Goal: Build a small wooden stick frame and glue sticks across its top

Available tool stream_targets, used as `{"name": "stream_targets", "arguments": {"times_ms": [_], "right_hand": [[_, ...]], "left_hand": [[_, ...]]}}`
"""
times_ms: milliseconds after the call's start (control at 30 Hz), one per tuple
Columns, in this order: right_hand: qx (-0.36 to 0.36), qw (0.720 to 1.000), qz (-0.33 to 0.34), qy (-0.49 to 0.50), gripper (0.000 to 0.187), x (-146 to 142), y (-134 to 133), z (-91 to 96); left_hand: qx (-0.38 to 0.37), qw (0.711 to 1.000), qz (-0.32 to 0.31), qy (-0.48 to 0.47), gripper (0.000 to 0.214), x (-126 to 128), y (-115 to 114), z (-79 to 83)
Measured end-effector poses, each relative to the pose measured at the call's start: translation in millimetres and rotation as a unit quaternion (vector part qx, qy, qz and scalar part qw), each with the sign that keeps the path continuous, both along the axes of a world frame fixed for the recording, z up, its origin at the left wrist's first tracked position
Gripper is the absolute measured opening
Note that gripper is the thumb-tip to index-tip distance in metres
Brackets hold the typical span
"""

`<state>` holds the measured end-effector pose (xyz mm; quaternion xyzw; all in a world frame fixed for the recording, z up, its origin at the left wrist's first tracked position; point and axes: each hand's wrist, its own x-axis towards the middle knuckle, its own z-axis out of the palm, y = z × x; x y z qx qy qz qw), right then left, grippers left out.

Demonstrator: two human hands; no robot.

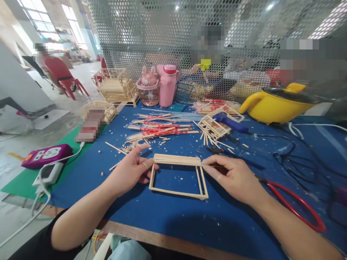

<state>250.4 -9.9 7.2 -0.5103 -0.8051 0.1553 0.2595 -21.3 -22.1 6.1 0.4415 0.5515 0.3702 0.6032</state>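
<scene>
Frame of pale wooden sticks [177,160], rectangular, between left grip [135,166] and right grip [231,171] on blue desk [135,209].
Each grip pinches one end of its slatted far side; a blue plastic glue gun [232,124] lies beyond the right grip, pale wood scraps [133,145] beyond the left.

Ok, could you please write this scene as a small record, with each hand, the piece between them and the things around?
Left hand: holds left end of the wooden frame
Right hand: holds its right end
Frame form: rectangle; sticks side by side along far edge, rest open
Beyond it: wrapped stick bundles; blue glue gun
Right side: red-handled tool; yellow pot
Left side: phone; purple pouch
Surface: blue tabletop, scattered wood bits
</scene>
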Motion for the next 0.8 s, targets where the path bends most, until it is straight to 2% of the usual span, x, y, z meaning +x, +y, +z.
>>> {"name": "stream_targets", "arguments": {"times_ms": [367, 533, 800], "right_hand": [[0.019, 1.000, -0.010, 0.016, 0.013, -2.6, 0.3, -1.6], [0.004, 0.999, -0.017, 0.035, 0.012, -6.1, -1.8, -2.5], [0.012, 1.000, -0.002, 0.021, 0.013, -5.5, -0.5, -0.2]], "left_hand": [[0.010, 1.000, -0.007, 0.016, 0.055, 1.1, -0.7, -4.0], [0.036, 0.999, -0.008, 0.024, 0.062, 2.9, -1.9, -5.6], [-0.012, 0.999, 0.013, -0.030, 0.053, 4.1, -1.8, -1.1]]}}
